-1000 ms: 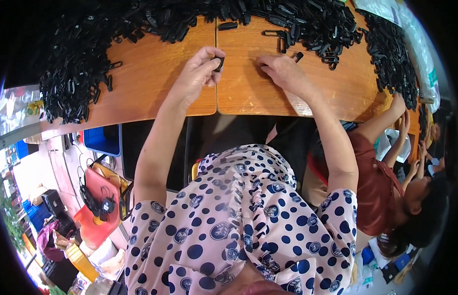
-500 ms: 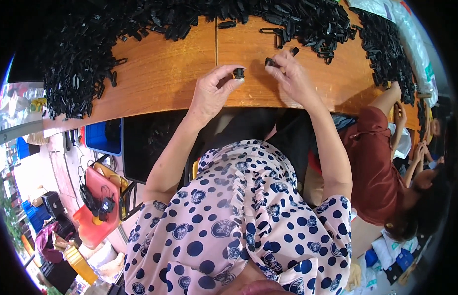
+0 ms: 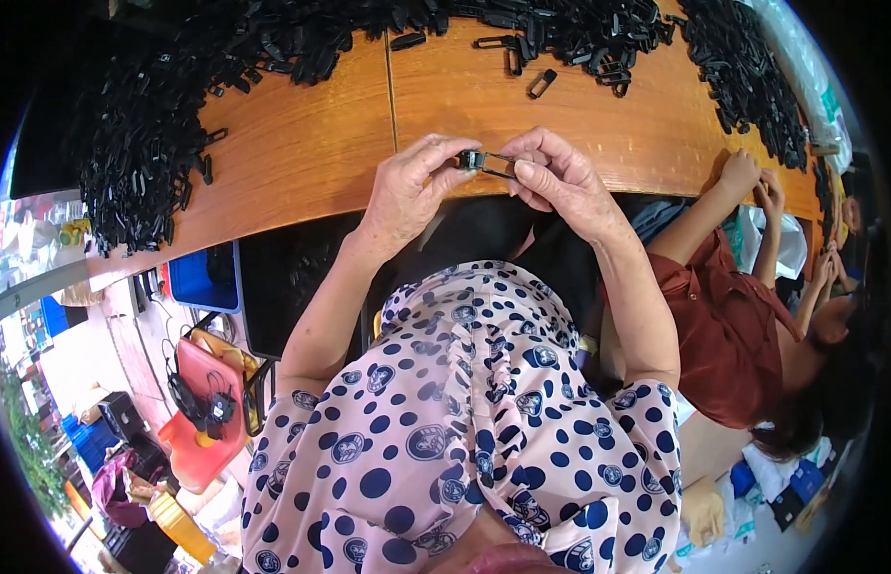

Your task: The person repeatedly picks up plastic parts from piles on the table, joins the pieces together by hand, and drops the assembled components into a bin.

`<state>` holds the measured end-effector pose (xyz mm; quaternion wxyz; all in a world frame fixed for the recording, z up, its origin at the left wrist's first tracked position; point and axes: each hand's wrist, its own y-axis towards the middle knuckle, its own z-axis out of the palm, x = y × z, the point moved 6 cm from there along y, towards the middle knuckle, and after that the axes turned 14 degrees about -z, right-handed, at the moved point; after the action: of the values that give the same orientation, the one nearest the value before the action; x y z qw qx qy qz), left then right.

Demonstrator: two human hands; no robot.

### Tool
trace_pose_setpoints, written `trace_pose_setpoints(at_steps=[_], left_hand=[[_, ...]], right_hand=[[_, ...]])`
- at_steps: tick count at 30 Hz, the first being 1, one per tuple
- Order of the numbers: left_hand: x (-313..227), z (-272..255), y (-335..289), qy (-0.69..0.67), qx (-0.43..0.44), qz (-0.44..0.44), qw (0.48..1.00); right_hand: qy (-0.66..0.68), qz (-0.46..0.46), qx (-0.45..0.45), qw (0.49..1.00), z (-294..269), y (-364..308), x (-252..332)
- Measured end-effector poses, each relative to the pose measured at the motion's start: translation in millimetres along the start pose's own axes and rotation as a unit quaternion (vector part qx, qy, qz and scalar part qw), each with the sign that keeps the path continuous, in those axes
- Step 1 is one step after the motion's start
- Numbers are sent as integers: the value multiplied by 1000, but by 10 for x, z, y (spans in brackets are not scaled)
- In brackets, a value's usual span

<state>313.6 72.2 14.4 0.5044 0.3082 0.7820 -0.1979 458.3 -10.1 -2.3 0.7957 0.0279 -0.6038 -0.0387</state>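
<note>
Small black plastic block (image 3: pixel 470 160), pinched in left hand (image 3: pixel 405 196), met slim black plastic frame (image 3: pixel 500 165), pinched in right hand (image 3: pixel 570 189); apart moments before, so alignment looked critical. Grips narrow, over brown wooden table (image 3: pixel 311 134), near edge.

Small parts (image 3: pixel 139 153) banked around a table (image 3: pixel 608 134)

From where I stand: main heap (image 3: pixel 302 48) along far edge and down left end; second heap (image 3: pixel 742 91) far right. Loose part (image 3: pixel 541 84) before main heap. Held parts (image 3: pixel 471 160) between left hand (image 3: pixel 407 191) and right hand (image 3: pixel 565 187). Off left: bin (image 3: pixel 189 279), chair (image 3: pixel 204 373). Right: co-worker (image 3: pixel 718 335).
</note>
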Motion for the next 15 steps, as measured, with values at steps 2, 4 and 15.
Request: trace_pose_setpoints(at_steps=[2,4,15], left_hand=[[-4,14,-7,11,2,14,1000],[-10,11,-19,22,4,28,999],[-78,74,-199,106,37,72,991]], right_hand=[[6,0,-5,1000,-11,-18,-20],[2,12,-10,1000,-7,-29,-36],[69,163,-26,984,159,-135,-179]])
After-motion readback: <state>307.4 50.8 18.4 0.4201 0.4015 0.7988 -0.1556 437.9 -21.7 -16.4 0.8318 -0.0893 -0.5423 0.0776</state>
